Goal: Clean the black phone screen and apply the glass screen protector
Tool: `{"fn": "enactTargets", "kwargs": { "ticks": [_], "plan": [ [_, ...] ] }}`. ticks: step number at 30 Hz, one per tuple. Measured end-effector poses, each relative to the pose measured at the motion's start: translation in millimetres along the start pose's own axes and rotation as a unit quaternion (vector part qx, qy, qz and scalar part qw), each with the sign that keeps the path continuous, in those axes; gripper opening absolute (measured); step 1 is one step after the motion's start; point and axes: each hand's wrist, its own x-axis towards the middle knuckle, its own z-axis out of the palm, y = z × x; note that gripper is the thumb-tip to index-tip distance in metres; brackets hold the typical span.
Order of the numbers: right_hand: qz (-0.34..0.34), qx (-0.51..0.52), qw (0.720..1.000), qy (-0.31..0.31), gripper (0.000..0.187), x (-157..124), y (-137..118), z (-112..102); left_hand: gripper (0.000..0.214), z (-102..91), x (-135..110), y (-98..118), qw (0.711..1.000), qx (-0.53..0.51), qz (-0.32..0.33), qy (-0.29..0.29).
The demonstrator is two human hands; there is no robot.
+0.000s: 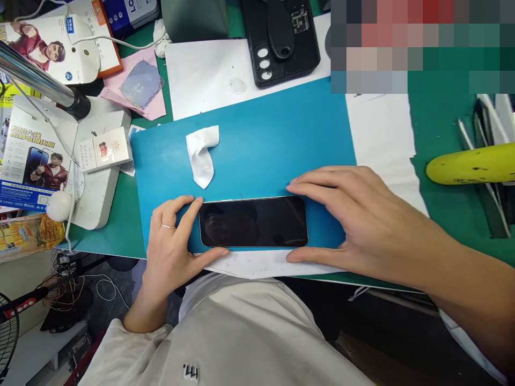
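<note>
A smartphone [253,221] with a dark screen lies lengthwise on a blue mat [273,139], near its front edge. At the phone's left end, my left hand [173,241], with a ring on one finger, holds it between the index fingertip at the upper corner and the thumb along the lower edge. My right hand [350,214] curves around the right end, its fingers above the top edge and its thumb below the bottom edge. A small gap seems to separate those fingertips from the phone. A crumpled white wipe [200,155] rests behind the phone.
Behind the mat stands a black phone case [281,43] on white paper [205,69]. Boxes, a cigarette pack [105,150] and a metal lamp pole [44,75] crowd the left. Toward the right are a yellow-green handle [470,163] and several tools.
</note>
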Motion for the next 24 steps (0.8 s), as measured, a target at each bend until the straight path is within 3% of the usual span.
{"fn": "enactTargets", "kwargs": {
  "ticks": [12, 16, 20, 24],
  "plan": [
    [-0.022, 0.016, 1.000, 0.003, 0.079, 1.9, 2.1, 0.8, 0.086, 0.1, 0.0, -0.4, 1.000, -0.029, 0.000, 0.003],
    [-0.010, 0.036, 0.999, 0.025, 0.069, 3.1, 3.2, 0.4, 0.059, -18.0, 4.8, -3.5, 0.994, -0.104, -0.011, -0.015],
    [0.034, 0.053, 0.996, 0.055, 0.054, 2.3, 5.6, 1.6, 0.038, -34.2, 36.4, -5.5, 0.998, -0.012, -0.012, 0.063],
    [0.056, 0.070, 0.993, 0.079, 0.046, 1.4, 7.3, 3.1, 0.034, -26.0, 79.0, -12.2, 0.997, 0.048, 0.042, 0.037]
  ]
}}
